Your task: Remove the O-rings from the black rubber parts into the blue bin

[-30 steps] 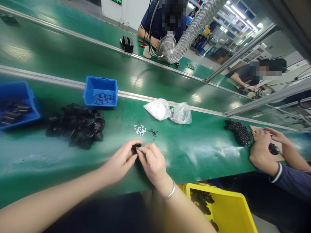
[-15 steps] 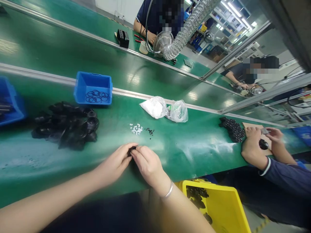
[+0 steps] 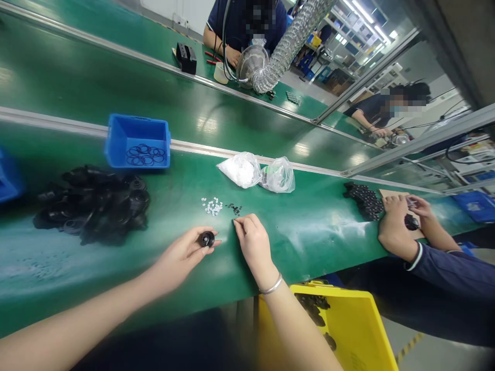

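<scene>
My left hand [image 3: 189, 250] grips a round black plastic part [image 3: 207, 238], its open face with a light centre turned up toward me. To the right of it, my right hand [image 3: 253, 242] is closed in a pinch just below the small black rings [image 3: 234, 208]. What sits between its fingertips, if anything, is too small to make out. Beside the rings lies a scatter of small white pieces [image 3: 213, 206]. A heap of larger black plastic parts [image 3: 96, 203] covers the bench left of my hands.
Behind the pieces lie two clear plastic bags [image 3: 243, 171]. A blue bin [image 3: 137, 141] holds thin black rings. At the bench edge stands a yellow crate [image 3: 348, 324] with black parts. On the right, a co-worker's hands [image 3: 398, 221] work beside a black pile [image 3: 363, 200].
My hands were together on the black part. Now the right hand has come away to the right, toward the small black rings, while the left keeps the part, its open face now visible.
</scene>
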Motion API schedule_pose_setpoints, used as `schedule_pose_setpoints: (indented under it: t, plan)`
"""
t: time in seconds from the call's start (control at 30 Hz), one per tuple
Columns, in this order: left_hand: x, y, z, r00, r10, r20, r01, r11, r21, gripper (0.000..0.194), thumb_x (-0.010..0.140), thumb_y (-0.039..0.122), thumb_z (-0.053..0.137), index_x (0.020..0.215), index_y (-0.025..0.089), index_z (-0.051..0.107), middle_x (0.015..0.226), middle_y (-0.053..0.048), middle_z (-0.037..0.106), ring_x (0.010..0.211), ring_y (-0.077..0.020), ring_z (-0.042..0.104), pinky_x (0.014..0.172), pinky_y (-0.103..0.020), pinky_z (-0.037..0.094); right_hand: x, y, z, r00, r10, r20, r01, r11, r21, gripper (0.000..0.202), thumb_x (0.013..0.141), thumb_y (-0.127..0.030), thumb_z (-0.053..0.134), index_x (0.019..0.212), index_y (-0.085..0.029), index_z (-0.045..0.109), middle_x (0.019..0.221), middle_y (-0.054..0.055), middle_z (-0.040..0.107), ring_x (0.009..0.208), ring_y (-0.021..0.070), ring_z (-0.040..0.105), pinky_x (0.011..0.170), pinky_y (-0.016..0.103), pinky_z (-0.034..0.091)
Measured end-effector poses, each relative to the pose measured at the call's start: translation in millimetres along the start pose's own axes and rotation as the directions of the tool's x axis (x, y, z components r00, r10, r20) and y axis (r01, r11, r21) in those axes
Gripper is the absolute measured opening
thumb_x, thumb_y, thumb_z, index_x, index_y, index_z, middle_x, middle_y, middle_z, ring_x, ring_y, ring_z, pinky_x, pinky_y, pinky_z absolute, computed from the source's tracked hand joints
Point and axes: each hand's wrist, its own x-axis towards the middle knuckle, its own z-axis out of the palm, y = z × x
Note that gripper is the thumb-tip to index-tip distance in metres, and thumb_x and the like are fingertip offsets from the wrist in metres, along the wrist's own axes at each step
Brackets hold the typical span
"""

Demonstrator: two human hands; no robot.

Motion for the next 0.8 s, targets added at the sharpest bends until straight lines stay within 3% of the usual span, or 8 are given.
schedule_pose_setpoints:
  t: [0.07, 0.2, 0.33, 0.57, 0.8]
  plan:
    - [1, 1, 0.3, 1.000, -0.001, -0.002, 0.001, 0.999, -0.039, 0.037, 0.091, 0.038, 0.058, 0.122, 0.021, 0.048, 0.132, -0.010, 0.054, 0.125, -0.0282, 0.058, 0.111, -0.048, 0.043, 0, -7, 0, 0.999, -0.045, -0.020, 0.045, 0.999, -0.012, 0.017, 0.100, -0.018, 0.047, 0.091, -0.019, 0.062, 0.084, 0.007, 0.059, 0.078, 0.0207, 0.060, 0.073, 0.035, 0.053]
    - [1, 0, -0.9, 1.000, -0.002, -0.006, 0.001, 0.996, -0.093, 0.037, 0.090, 0.036, 0.060, 0.121, 0.020, 0.049, 0.128, -0.010, 0.058, 0.123, -0.0278, 0.059, 0.109, -0.047, 0.044, -8, -27, -4, 0.985, -0.172, -0.028, 0.174, 0.974, 0.143, 0.013, 0.099, -0.016, 0.049, 0.102, -0.020, 0.061, 0.088, 0.007, 0.061, 0.082, 0.0195, 0.061, 0.074, 0.034, 0.055]
    - [2, -4, -4.1, 0.999, 0.018, -0.027, -0.018, 0.999, 0.031, 0.037, 0.090, 0.032, 0.057, 0.124, 0.021, 0.049, 0.124, -0.008, 0.060, 0.123, -0.0264, 0.056, 0.108, -0.046, 0.044, -17, -45, -3, 0.954, -0.298, 0.036, 0.283, 0.933, 0.223, 0.018, 0.098, -0.013, 0.051, 0.111, -0.019, 0.061, 0.092, 0.009, 0.063, 0.088, 0.0205, 0.063, 0.077, 0.035, 0.057]
    - [0, -3, -4.9, 1.000, 0.005, -0.016, -0.003, 0.986, 0.167, 0.038, 0.091, 0.028, 0.051, 0.129, 0.021, 0.046, 0.113, -0.008, 0.063, 0.119, -0.0280, 0.057, 0.102, -0.046, 0.046, -12, -54, -3, 0.931, -0.360, 0.050, 0.348, 0.923, 0.165, 0.018, 0.098, -0.011, 0.050, 0.111, -0.015, 0.061, 0.090, 0.009, 0.064, 0.087, 0.0197, 0.064, 0.077, 0.034, 0.058]
    - [1, -5, -6.0, 1.000, -0.004, -0.028, 0.006, 0.995, 0.097, 0.039, 0.089, 0.028, 0.052, 0.127, 0.019, 0.047, 0.114, -0.009, 0.061, 0.108, -0.0267, 0.060, 0.096, -0.045, 0.047, -18, -53, -5, 0.911, -0.392, 0.130, 0.378, 0.918, 0.122, 0.026, 0.096, -0.007, 0.051, 0.121, -0.011, 0.059, 0.097, 0.013, 0.063, 0.093, 0.0221, 0.062, 0.082, 0.037, 0.057]
